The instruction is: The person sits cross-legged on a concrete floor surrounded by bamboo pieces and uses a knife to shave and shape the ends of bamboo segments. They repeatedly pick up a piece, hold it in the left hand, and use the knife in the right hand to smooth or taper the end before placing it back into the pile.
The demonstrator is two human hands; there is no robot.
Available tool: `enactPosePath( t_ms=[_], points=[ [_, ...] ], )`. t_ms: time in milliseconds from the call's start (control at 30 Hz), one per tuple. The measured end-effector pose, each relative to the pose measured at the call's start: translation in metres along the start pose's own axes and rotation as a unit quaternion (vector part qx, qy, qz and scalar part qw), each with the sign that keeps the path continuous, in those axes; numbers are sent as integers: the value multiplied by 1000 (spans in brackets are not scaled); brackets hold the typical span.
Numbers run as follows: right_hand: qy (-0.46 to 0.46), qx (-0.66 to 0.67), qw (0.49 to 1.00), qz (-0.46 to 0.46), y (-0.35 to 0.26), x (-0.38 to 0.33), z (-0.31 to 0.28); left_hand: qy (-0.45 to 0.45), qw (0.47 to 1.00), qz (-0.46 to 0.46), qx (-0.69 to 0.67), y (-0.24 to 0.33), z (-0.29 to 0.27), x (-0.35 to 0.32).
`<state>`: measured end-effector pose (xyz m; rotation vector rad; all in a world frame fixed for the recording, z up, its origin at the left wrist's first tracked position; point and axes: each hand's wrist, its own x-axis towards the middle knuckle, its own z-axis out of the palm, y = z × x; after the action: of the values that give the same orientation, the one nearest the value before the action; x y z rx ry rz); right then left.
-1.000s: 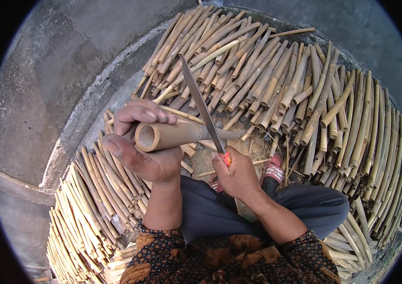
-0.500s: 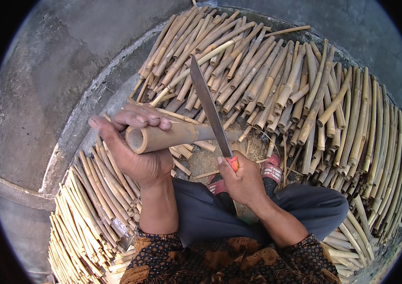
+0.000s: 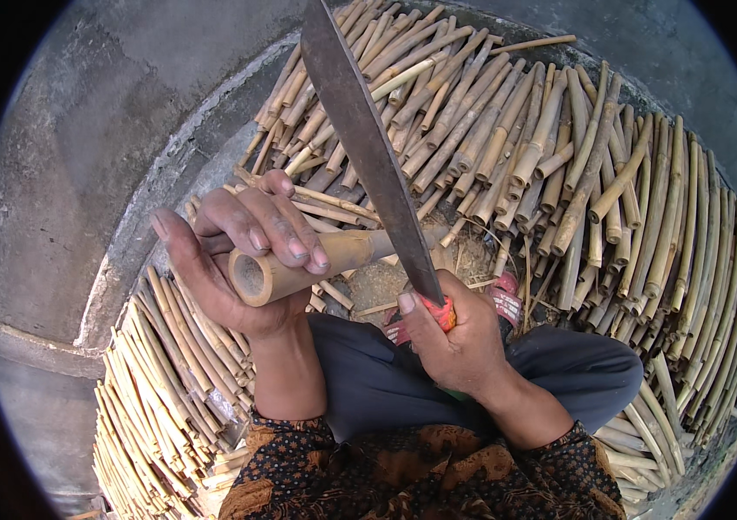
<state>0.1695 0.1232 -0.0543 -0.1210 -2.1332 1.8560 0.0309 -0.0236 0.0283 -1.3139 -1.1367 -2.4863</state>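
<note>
My left hand (image 3: 245, 224) is wrapped around a thick bamboo piece (image 3: 342, 250), its fingers over the top and the thumb apart from it. The hollow cut end faces near and left; the piece tapers away to the right, its far end partly behind the blade. In my right hand (image 3: 466, 345) is a machete (image 3: 367, 143), gripped by its red handle, with the wide dark blade slanting up and left. The blade passes in front of the bamboo; whether they touch I cannot tell.
A large stack of bamboo sticks (image 3: 551, 165) curves from the far middle around to the right. Thinner, paler sticks (image 3: 139, 433) lie at the lower left. Beyond stands a grey concrete wall (image 3: 100, 113). My feet, in red-strapped footwear (image 3: 507, 303), rest between the stacks.
The machete and my right hand have come up closer to the view, so the blade looks larger and reaches the top edge. My left fingers have closed further over the bamboo.
</note>
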Motion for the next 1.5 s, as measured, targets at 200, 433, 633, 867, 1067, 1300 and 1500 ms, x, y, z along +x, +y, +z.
enactPosePath(
  t_ms=[200,433,633,867,1067,1300,1500],
  points=[
    [-51,-138,986,80,3,19,-6,22,998,51,5,-4,9,-5],
    [11,0,998,-67,-14,0,-7,77,978,149,123,-12,13,-3],
    [-50,-116,992,20,-20,11,-9,90,983,112,117,-12,17,-5],
    [4,-73,994,-82,-19,2,-7,76,984,124,103,-14,17,0],
    [-38,-106,990,81,-14,9,-10,114,985,85,96,-12,9,0],
    [-24,-167,983,77,57,21,-3,64,964,202,164,-25,-12,7],
    [-39,-304,911,275,196,9,-23,109,919,-47,377,-62,-38,10]
  ],
)
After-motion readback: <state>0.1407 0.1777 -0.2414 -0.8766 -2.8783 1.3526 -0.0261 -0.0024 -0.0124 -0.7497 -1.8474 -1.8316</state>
